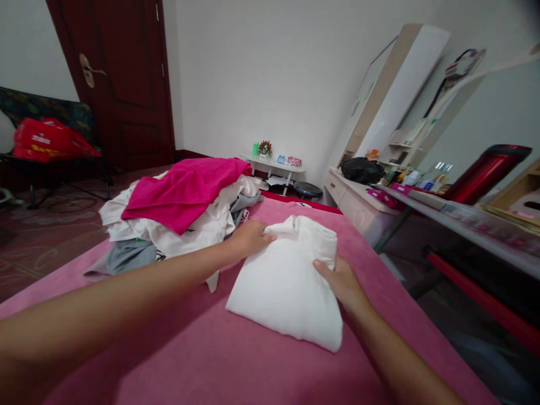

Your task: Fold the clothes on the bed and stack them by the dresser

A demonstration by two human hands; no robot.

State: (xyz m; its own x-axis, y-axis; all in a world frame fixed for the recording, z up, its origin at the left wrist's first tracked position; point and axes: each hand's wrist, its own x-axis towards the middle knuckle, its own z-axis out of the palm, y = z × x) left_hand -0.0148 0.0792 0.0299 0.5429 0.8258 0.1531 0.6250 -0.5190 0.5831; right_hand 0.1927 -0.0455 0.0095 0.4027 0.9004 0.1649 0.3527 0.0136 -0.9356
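Observation:
A folded white garment (287,281) lies on the pink bed cover (202,349). My left hand (250,237) rests on its far left corner, fingers curled over the cloth. At the garment's right edge my right hand (341,281) has its thumb on top and its fingers tucked at the fold. Left of the garment sits a pile of clothes (169,225), with a bright pink cloth (185,188) on top and white and grey pieces beneath.
A dark red door (122,79) stands at the back left, next to a chair bearing a red bag (46,140). A small white table (274,166) stands by the far wall. A dresser (358,202) and a cluttered grey table (464,222) run along the right.

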